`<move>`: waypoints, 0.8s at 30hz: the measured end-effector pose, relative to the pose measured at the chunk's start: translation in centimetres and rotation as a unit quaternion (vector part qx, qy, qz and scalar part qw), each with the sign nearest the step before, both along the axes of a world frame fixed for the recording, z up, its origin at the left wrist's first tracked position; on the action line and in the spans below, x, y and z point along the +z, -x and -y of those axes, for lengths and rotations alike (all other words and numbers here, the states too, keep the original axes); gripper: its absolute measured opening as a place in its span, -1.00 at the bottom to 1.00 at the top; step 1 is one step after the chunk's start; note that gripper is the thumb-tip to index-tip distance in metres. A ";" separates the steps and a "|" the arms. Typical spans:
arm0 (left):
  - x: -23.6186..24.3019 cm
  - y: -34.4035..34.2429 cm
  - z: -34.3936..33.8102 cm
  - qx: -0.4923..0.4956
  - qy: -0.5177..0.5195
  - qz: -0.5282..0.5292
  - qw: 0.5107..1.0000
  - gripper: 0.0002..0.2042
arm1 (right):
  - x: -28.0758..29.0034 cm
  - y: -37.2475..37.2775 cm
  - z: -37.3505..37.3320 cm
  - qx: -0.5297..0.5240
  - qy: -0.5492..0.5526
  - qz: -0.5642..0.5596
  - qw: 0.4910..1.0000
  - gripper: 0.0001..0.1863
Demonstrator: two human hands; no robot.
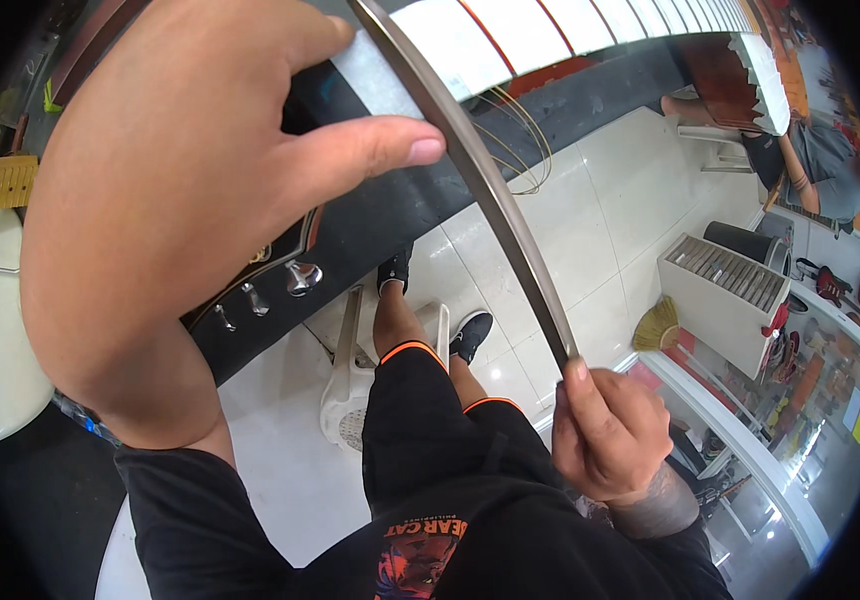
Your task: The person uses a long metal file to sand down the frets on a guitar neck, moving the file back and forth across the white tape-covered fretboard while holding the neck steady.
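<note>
My right hand (610,430) is closed around the lower end of a long, narrow metal file (495,195), its thumb laid along the top. The file slants up and left across the end of a guitar neck (530,35), whose fingerboard is covered in white tape between the thin fret lines. My left hand (220,130) lies at the upper left with thumb and forefinger spread; the thumb tip touches the file's side, and the other fingers are hidden. Below it, metal tuning pegs (300,278) stick out, and loose strings (530,140) hang under the neck.
A dark padded bench (610,110) bears the guitar. At the left lies a cream guitar body (0,360). Under the bench edge stands a white plastic stool (345,385). Toward the right are a broom (658,325), a white cabinet (720,310) and another person (820,160).
</note>
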State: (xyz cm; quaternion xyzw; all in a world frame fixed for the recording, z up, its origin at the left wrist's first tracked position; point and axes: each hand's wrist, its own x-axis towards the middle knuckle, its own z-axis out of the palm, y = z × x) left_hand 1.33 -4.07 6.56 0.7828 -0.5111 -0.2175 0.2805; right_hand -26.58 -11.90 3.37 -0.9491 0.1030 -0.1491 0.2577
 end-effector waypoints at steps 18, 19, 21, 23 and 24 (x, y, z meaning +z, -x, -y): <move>-0.7 -1.4 -0.7 0.002 -0.014 -0.026 1.000 -0.66 | 2.2 -6.3 2.0 -0.043 -0.015 0.026 0.999 -0.46; -0.5 -1.4 -0.6 0.003 -0.023 -0.026 0.999 -0.66 | 2.3 -4.7 1.7 -0.038 -0.010 0.017 0.999 -0.45; -0.2 -1.5 -0.7 0.003 -0.045 -0.018 0.999 -0.66 | 2.0 -2.1 1.1 -0.029 -0.018 0.001 0.999 -0.45; 0.0 -1.6 -0.7 -0.004 -0.054 -0.011 0.998 -0.67 | 1.9 -0.2 0.5 -0.030 -0.031 -0.003 0.999 -0.45; 0.1 -1.6 -0.8 0.000 -0.046 -0.026 0.999 -0.68 | 1.8 0.5 0.3 -0.028 -0.043 -0.009 0.999 -0.45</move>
